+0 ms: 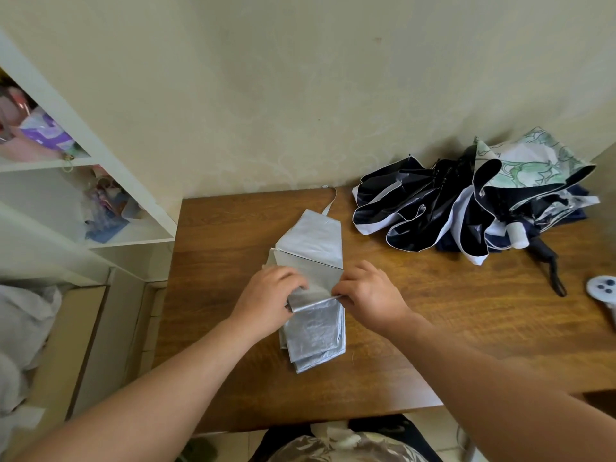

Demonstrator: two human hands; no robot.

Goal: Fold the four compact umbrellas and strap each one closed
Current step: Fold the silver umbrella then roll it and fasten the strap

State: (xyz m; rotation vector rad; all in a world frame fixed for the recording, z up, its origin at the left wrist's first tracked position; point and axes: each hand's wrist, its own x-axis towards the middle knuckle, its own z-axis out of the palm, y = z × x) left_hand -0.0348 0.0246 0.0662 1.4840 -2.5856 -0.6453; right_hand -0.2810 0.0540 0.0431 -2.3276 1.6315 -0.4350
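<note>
A silver compact umbrella (311, 248) lies collapsed lengthwise on the wooden table (416, 328), its canopy panels flattened and its strap (330, 203) trailing toward the wall. My left hand (266, 298) and my right hand (366, 295) each pinch an end of a folded rib edge across the canopy's middle. At the back right lies a heap of unfolded umbrellas: a dark navy one with white trim (423, 208), one with a green and white print (530, 161), and a white handle (516, 233) and a black handle (550, 258) sticking out of the heap.
A white shelf unit (100, 181) with bags and small items stands at the left. A pale wall (300, 95) rises right behind the table. A white controller-like object (603, 288) lies at the table's right edge. A drawer and cloth sit at lower left.
</note>
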